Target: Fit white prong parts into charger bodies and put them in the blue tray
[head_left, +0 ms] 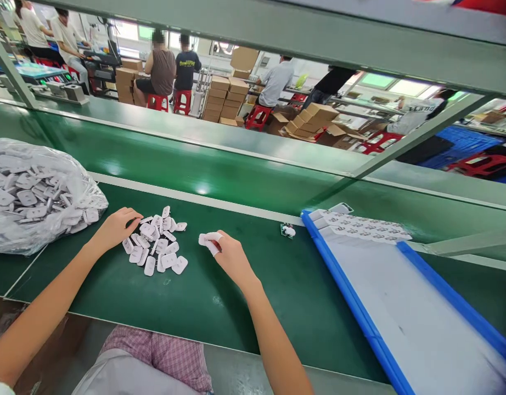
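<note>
A loose pile of small white rounded-rectangular plastic pieces (158,241) lies on the green work surface (187,307). At the pile's upper left edge is my left hand (119,226), its thumb and fingers drawn together. Whether a piece sits between those fingertips is hard to see. To the right of the pile, my right hand (232,258) pinches one white plastic piece (202,239) just above the surface. White coverings show on the thumb and a finger of that hand.
A clear plastic bag (92,192) full of similar white pieces stands at left. Further right lie a small circuit board with a white part (288,230) and a white sloping tray (384,285) with blue edges, with rows of pieces at its top. Co-workers sit beyond the bench.
</note>
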The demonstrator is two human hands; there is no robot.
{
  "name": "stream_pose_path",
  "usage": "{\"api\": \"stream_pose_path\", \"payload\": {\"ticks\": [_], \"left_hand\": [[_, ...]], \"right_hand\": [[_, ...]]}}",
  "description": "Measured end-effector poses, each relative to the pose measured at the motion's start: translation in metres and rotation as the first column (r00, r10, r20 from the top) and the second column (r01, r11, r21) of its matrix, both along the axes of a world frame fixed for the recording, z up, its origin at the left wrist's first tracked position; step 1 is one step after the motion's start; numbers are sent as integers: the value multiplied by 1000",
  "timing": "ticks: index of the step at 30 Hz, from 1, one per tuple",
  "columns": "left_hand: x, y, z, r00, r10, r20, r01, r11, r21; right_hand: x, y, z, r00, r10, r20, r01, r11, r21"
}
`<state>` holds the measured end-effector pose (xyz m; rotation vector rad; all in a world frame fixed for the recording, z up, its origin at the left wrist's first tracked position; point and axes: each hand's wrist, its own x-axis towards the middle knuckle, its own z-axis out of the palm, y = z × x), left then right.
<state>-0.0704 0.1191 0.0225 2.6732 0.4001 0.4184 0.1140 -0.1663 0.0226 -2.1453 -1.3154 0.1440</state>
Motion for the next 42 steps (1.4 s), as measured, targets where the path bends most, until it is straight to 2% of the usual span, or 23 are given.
{"api": "stream_pose_path", "payload": {"ticks": [2, 4, 9, 14, 20, 24, 36, 42], "left_hand": [[0, -2, 1, 1000, 4, -9, -4, 1000, -3], [0, -2, 2, 1000, 10, -13, -10, 1000, -4], [0, -2, 3, 1000, 16, -8, -16, 1000, -6], [0, 0, 1, 1000, 2, 2, -2, 1000, -1], [0, -1, 2, 1000, -4, 8, 4, 1000, 6], [0, -1, 3, 1000, -2, -2, 2, 1000, 8], [0, -2, 4, 1000, -7, -26, 7, 1000, -6], [1, -2, 3, 1000, -18, -22, 18, 1000, 2]], "right_hand": [[-1, 2, -5, 997, 28, 67, -20, 992, -122], [-1, 4, -8, 992, 68, 108, -48, 982, -182], [6, 0, -8, 994, 108, 29, -103, 984, -148], [10, 0, -10, 990, 124, 66, -107, 971, -216], [9, 4, -9, 971, 134, 198, -111, 986, -123], [12, 3, -11, 964, 111, 240, -79, 987, -138], [11, 6, -22, 967, 36, 254, 8, 986, -168], [10, 10, -22, 966, 17, 256, -1, 998, -62]]}}
